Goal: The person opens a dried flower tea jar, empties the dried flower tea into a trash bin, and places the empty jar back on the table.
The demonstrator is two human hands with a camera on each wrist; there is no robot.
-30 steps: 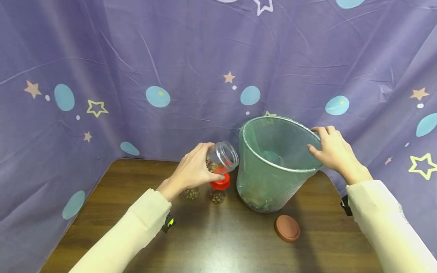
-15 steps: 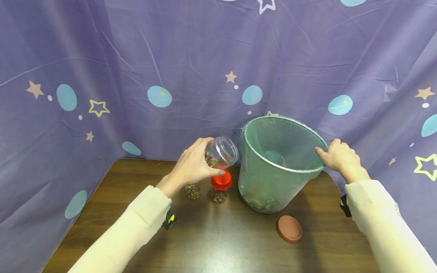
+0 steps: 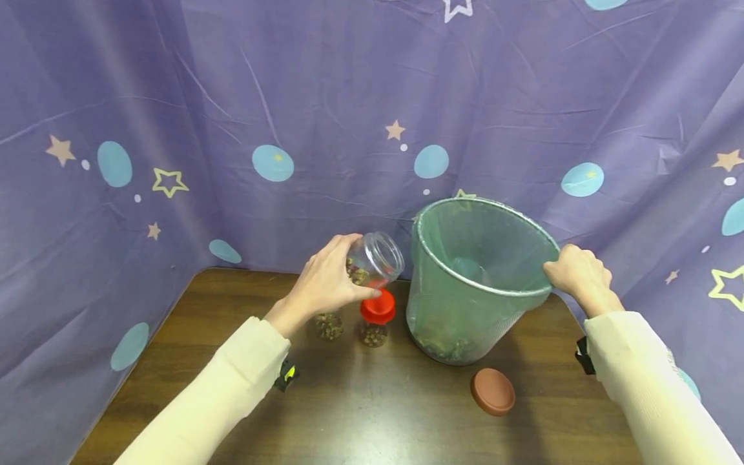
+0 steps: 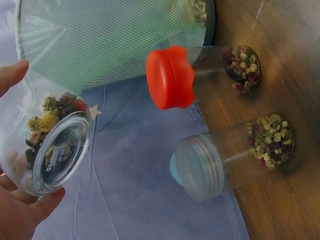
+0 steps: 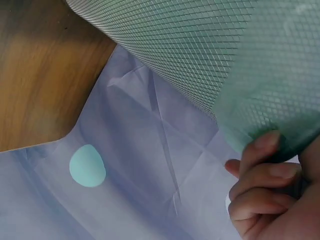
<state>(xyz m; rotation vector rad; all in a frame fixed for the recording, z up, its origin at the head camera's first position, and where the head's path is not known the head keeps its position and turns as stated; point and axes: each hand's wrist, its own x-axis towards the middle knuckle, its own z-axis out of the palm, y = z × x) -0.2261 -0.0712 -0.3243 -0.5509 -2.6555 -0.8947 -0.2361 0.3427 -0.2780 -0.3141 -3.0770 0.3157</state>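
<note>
My left hand [image 3: 325, 278] grips a clear lidless jar [image 3: 380, 255], tilted with its mouth toward the bin. Dried flower buds [image 4: 50, 117] lie inside, near the jar's base in the left wrist view. To the right of the jar stands a mesh wastebasket [image 3: 459, 316], lined with a thin green plastic bag [image 5: 272, 75] and leaning a little. Some plant bits show low through its wall. At the wastebasket's right rim, my right hand [image 3: 581, 274] has its fingers curled around the bag's folded-over edge, as the right wrist view shows.
A red-lidded jar [image 4: 172, 77] and another jar with a pale clear lid [image 4: 200, 167] stand below my left hand, both holding dried buds. A round brown lid [image 3: 493, 391] lies on the wooden table [image 3: 372, 413] before the wastebasket. A purple curtain [image 3: 337, 116] hangs behind.
My right hand has gone from spread fingers over the rim to a curled grip, slightly lower and further right. The jar in my left hand has risen slightly.
</note>
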